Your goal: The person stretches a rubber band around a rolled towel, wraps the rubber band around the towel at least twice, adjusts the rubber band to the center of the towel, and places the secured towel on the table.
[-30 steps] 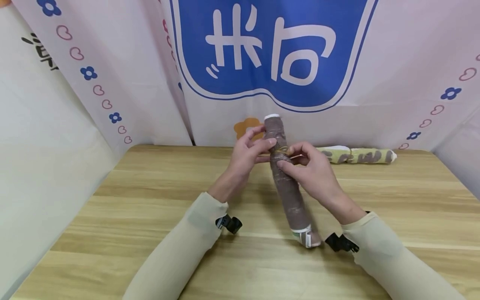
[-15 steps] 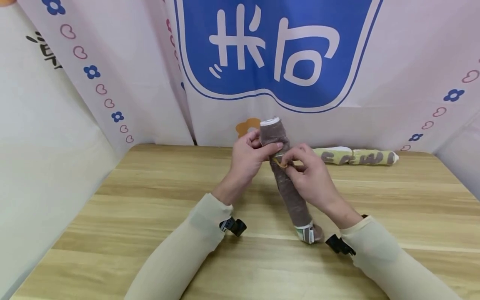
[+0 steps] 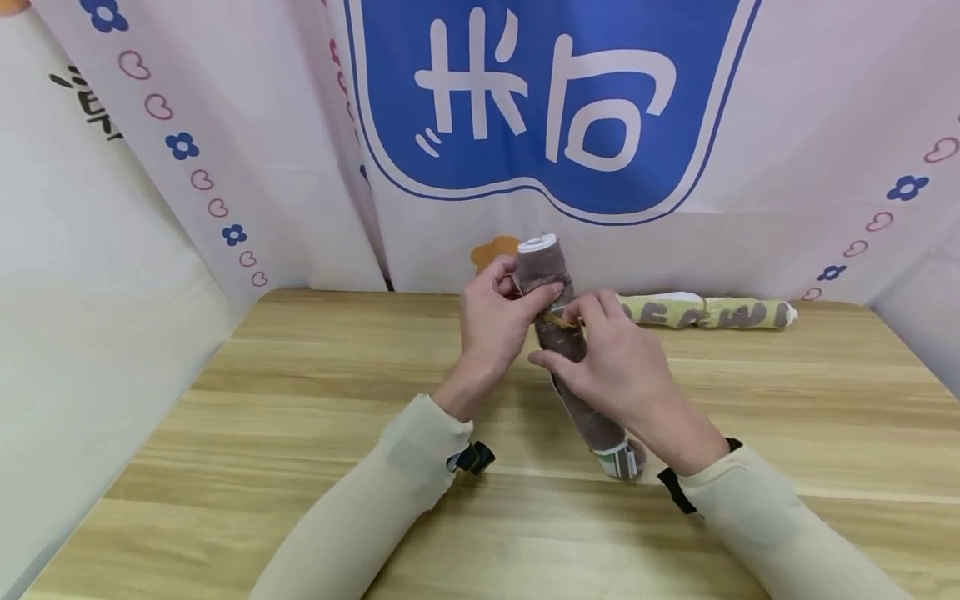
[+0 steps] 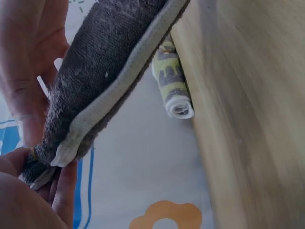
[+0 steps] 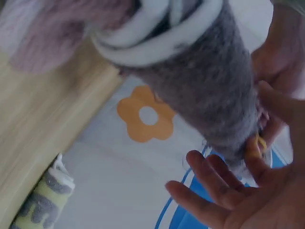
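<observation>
A brown-grey rolled towel [image 3: 596, 421] with white edging stands slanted over the table, its top end leaning toward the back. My left hand [image 3: 491, 325] grips the roll near its upper end, thumb across the front. A yellowish rubber band [image 3: 557, 320] sits round the roll just below that thumb. My right hand [image 3: 622, 358] is at the band, with bent fingertips hooked on it and the thumb stretched over the towel. In the right wrist view one finger meets the band [image 5: 261, 142] while other fingers spread away. The towel narrows at the band in the left wrist view.
A second rolled towel [image 3: 738, 313], yellow-green with grey patterns, lies along the back edge of the wooden table [image 3: 300, 467], right of the hands. Behind it hangs a white printed cloth [image 3: 442, 225] with a blue sign.
The towel's upper end has shifted slightly left and its lower end slightly right and up. My right hand pulled the band out into a loop, which now lies closer to the roll; its thumb has spread left.
</observation>
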Demonstrator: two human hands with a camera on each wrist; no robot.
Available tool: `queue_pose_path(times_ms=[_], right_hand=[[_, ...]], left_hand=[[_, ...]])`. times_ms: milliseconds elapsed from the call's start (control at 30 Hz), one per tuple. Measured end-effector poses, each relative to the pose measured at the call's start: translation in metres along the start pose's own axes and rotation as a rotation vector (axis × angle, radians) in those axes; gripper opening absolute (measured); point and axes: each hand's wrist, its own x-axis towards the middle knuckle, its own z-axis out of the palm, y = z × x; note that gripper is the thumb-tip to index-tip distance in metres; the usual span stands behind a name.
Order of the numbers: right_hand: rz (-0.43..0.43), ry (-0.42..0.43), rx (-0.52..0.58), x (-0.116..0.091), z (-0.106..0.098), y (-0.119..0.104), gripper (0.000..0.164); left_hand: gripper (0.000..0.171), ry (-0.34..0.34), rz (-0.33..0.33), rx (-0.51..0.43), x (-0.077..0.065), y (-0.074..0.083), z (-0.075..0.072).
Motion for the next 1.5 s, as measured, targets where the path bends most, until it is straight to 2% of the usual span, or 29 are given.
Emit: queue_pose_path(times_ms=[100,200,333,400,500,600,700,833,967,1067,1233,1333,1433,1500], right_hand=[[-0.006,0.054,0.008,0.000,0.003,0.000,0.042],[0.011,0.114,0.115,0.001,0.004,0.003,0.034],[0.164,0.088,0.426,0.003,0.000,0.010,0.028],[0.257,0.069,0.608,0.004,-0.002,0.013,0.027],[0.316,0.051,0.809,0.005,-0.002,0.018,0.026],[0.306,0.030,0.886,0.006,-0.002,0.019,0.023],[0.288,0.013,0.843,0.006,-0.001,0.018,0.022],[0.302,-0.019,0.688,0.005,0.000,0.015,0.030],[0.295,-0.009,0.549,0.004,0.002,0.011,0.039],[0.199,0.054,0.484,0.003,0.006,0.008,0.034],[-0.048,0.164,0.320,0.001,0.013,0.007,0.021],[-0.131,0.197,0.226,-0.001,0.016,0.007,0.021],[-0.117,0.186,0.226,0.000,0.015,0.008,0.019],[-0.057,0.151,0.294,0.002,0.011,0.009,0.016]], left_hand=[[0.042,-0.045,-0.007,0.025,0.000,0.003,-0.001],[0.049,-0.132,-0.019,-0.023,0.003,0.002,-0.005],[0.051,-0.255,-0.082,-0.208,0.007,-0.005,-0.009],[0.051,-0.293,-0.120,-0.276,0.008,-0.008,-0.008],[0.049,-0.298,-0.132,-0.307,0.009,-0.008,-0.007],[0.043,-0.248,-0.101,-0.293,0.009,-0.008,-0.006],[0.034,-0.185,-0.054,-0.241,0.008,-0.007,-0.005],[0.027,-0.108,0.005,-0.152,0.006,-0.007,-0.004],[0.027,-0.071,0.036,-0.105,0.003,-0.006,-0.001],[0.025,-0.050,0.027,-0.093,0.002,-0.004,0.002],[0.024,-0.016,-0.008,-0.075,0.002,-0.004,0.002],[0.024,-0.006,0.002,-0.044,0.002,-0.006,0.002],[0.026,-0.021,0.014,-0.021,0.003,-0.007,0.000],[0.028,-0.056,0.006,-0.047,0.004,-0.008,-0.001]])
